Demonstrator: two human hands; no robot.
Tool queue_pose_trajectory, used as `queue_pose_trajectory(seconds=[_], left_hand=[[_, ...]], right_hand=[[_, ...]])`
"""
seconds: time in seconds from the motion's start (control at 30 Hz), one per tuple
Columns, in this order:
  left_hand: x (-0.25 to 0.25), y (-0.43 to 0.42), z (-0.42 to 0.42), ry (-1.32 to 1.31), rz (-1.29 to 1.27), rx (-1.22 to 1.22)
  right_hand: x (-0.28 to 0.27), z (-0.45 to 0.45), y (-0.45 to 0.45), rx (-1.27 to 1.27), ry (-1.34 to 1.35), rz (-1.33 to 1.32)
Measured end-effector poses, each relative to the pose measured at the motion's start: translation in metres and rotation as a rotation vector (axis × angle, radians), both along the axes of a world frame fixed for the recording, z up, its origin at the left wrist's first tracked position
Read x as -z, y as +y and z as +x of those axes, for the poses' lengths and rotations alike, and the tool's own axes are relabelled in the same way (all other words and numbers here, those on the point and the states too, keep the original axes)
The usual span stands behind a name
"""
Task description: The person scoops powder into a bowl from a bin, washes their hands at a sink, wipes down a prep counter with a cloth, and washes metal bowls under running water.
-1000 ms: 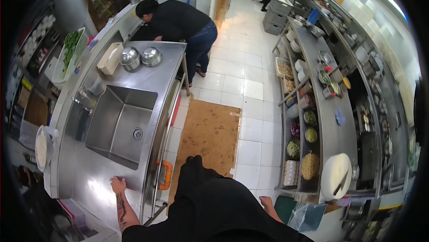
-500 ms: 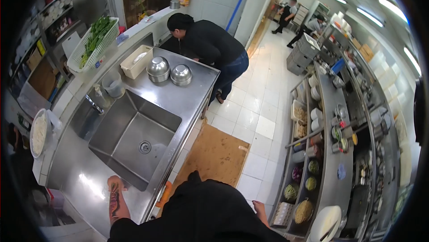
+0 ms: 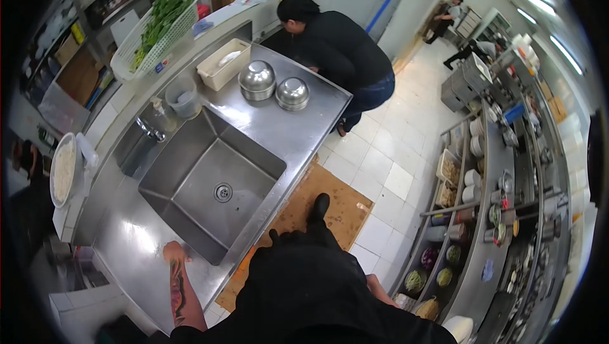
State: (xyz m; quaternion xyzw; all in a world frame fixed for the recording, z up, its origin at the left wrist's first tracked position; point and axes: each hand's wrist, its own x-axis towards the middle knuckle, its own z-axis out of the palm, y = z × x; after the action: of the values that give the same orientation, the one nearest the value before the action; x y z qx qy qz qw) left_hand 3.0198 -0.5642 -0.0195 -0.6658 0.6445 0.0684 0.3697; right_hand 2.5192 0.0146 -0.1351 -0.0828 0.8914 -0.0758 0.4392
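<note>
My left hand (image 3: 174,252) rests on the steel counter (image 3: 136,233) just in front of the sink, its fingers curled in a fist with nothing showing in them. The sink basin (image 3: 196,182) beside it is bare inside, with a round drain (image 3: 222,192) in its floor. My right hand (image 3: 375,285) hangs low at my right side, partly behind my dark clothing. Its fingers are hidden, and no object shows with it.
Metal bowls (image 3: 257,80) and a beige bin (image 3: 222,65) sit beyond the sink. A crouching person (image 3: 349,52) is past the counter's end. Leafy greens (image 3: 162,23) fill a white basket (image 3: 130,61). Loaded shelves (image 3: 466,217) line the right; brown matting (image 3: 342,207) covers the floor.
My view has shifted, so the sink and counter sit further right in it. A dark shoe now shows forward on the mat. My left hand stays on the counter.
</note>
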Motion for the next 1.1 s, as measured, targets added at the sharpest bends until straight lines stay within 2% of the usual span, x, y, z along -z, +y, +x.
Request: queue_pose_trajectory(seconds=[0.03,0.1,0.2,0.27,0.3,0.33,0.37,0.43,0.47,0.5,0.53,0.57,0.63,0.67,0.73,0.77,0.83,0.9,0.97,1.03,1.1], left_hand=[[0.0,0.005,-0.001,0.031,-0.072,-0.033],[0.001,0.011,-0.001,0.05,-0.087,-0.066],[-0.012,0.019,-0.004,0.062,-0.142,-0.091],[-0.011,0.015,-0.004,0.067,-0.183,-0.106],[-0.001,0.015,0.003,0.086,-0.2,-0.119],[0.006,0.019,0.005,0.108,-0.216,-0.142],[0.001,0.024,-0.002,0.106,-0.221,-0.176],[-0.011,0.036,-0.011,0.239,-0.233,-0.359],[0.01,0.047,-0.009,0.231,-0.245,-0.405],[0.054,0.06,-0.003,0.249,-0.523,-0.37],[0.077,0.074,0.001,0.25,-0.795,-0.32],[0.069,0.084,-0.011,0.224,-0.794,-0.35],[0.038,0.086,-0.065,0.468,-0.838,-0.476],[0.031,0.084,-0.082,0.449,-0.83,-0.489],[0.026,0.078,-0.115,0.486,-0.985,-0.449],[0.029,0.074,-0.128,0.473,-0.976,-0.472],[0.041,0.057,-0.15,0.51,-0.946,-0.195],[0.037,0.017,-0.179,1.049,-0.595,-0.493],[0.065,-0.018,-0.195,1.101,-0.484,-0.195],[0.087,-0.053,-0.212,1.099,-0.278,-0.387],[0.15,-0.077,-0.208,1.099,-0.213,-0.644]], right_hand=[[0.028,-0.025,-0.002,-0.078,0.006,0.056],[0.05,-0.077,-0.022,-0.116,0.055,0.206],[0.072,-0.135,-0.068,-0.14,0.232,-0.054],[0.056,-0.158,-0.123,-0.133,0.154,-0.162],[0.055,-0.168,-0.153,-0.156,0.172,-0.123],[0.048,-0.176,-0.18,-0.309,0.204,-0.215],[0.047,-0.184,-0.208,-0.343,0.203,-0.221],[0.048,-0.197,-0.272,-0.492,0.39,-0.36],[0.032,-0.197,-0.311,-0.415,0.419,-0.455],[-0.011,-0.19,-0.355,-0.332,0.441,-0.548],[-0.044,-0.186,-0.394,-0.315,0.401,-0.707],[-0.07,-0.182,-0.428,-0.288,0.351,-0.857],[-0.103,-0.175,-0.486,-0.352,0.292,-1.008],[-0.114,-0.173,-0.51,-0.437,0.326,-1.075],[-0.124,-0.172,-0.552,-0.543,0.349,-1.128],[-0.125,-0.17,-0.572,-0.664,0.366,-1.126],[-0.122,-0.157,-0.617,-0.809,0.36,-1.118],[-0.11,-0.135,-0.665,-1.044,0.304,-1.287],[-0.106,-0.103,-0.715,-1.164,0.216,-1.289],[-0.094,-0.071,-0.766,-1.214,0.21,-1.342],[-0.091,-0.045,-0.808,-1.298,0.293,-1.23]])
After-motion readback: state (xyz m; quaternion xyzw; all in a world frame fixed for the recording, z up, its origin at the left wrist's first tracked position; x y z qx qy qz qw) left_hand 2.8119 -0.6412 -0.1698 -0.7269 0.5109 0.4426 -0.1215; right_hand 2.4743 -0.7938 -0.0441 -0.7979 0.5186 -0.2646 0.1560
